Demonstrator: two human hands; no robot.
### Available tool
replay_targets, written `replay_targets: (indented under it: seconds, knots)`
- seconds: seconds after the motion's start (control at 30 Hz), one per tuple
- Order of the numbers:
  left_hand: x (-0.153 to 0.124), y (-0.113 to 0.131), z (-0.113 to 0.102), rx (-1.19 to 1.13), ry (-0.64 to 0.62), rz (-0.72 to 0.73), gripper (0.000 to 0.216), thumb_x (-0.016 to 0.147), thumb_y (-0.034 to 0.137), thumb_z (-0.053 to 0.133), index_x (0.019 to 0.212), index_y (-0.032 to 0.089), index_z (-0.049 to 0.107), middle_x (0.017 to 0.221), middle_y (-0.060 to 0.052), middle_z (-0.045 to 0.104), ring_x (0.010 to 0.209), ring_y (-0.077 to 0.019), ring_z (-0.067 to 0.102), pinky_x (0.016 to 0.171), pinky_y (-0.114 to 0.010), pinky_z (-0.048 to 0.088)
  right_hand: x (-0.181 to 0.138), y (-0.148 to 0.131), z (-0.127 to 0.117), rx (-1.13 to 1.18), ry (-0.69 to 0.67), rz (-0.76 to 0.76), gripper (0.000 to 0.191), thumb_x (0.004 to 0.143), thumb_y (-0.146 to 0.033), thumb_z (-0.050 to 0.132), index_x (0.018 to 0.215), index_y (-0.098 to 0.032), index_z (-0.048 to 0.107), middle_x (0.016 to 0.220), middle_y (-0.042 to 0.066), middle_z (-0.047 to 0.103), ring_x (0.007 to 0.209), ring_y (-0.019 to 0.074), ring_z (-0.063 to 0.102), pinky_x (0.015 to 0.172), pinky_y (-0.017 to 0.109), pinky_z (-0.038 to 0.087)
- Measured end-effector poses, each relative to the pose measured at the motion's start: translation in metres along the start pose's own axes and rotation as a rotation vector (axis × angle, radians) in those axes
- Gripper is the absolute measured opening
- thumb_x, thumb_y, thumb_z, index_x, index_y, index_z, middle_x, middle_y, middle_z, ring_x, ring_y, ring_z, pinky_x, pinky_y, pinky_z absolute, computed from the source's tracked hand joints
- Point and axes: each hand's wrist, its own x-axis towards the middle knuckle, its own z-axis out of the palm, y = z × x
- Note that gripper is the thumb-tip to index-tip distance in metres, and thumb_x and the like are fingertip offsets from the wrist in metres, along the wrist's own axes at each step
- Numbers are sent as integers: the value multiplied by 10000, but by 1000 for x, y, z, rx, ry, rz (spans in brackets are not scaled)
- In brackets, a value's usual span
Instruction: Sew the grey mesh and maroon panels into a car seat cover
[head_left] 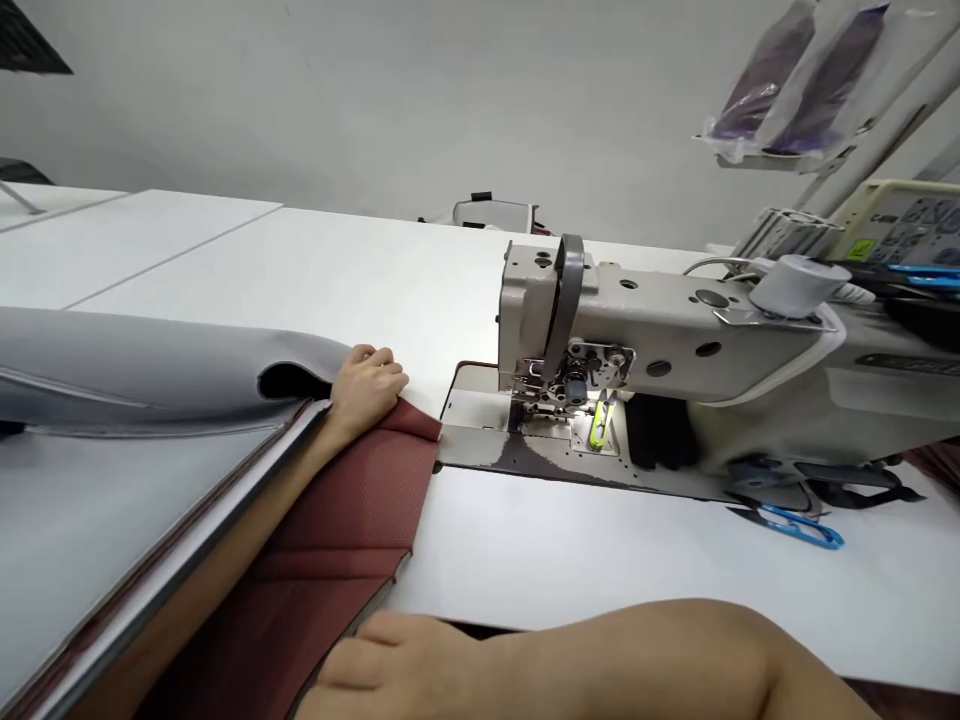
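Positioning the red cloth [360,490] seems underway: left hand [369,385] grasping its far end, right hand [382,660] grip unclear; shifting it calls for both.

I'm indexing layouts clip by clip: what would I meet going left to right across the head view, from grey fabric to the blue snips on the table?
Grey fabric → left hand → curved dark bar → yellow-green snips → blue snips. Right hand left out: it overlaps the left hand's span.
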Motion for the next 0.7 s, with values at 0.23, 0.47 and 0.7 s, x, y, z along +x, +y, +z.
replay_targets:
  seconds: [0.23, 0.47, 0.7]
  knots:
    - [11, 25, -11, -397, -195, 285, 299, 930, 291, 380, 930, 235, 674, 945, 0, 686, 937, -164, 563, 978, -322, 338, -25, 37, 20, -194, 44, 399, 252, 950, -206, 436, 1121, -106, 591, 1159, 114, 621, 1115, 261, 541, 1027, 429, 450]
    - [49, 51, 16, -345, -119, 206, 383, 953, 425, 421, 729, 178, 611, 768, -37, 636, 850, -201, 551, 860, -385, 334, -45, 35, 12, -395, -100, 430, 443, 921, -210, 445, 1234, 68, 590, 1286, 257, 592, 1247, 371, 535, 1044, 452, 470]
    - [84, 84, 23, -402, -55, 238, 224, 865, 336, 511, 872, 189, 679, 1006, -64, 708, 969, -239, 608, 895, -366, 430, -62, 30, 0, -405, -124, 556, 449, 947, -211, 430, 1283, 55, 563, 1343, 250, 563, 1291, 361, 505, 1064, 465, 470]
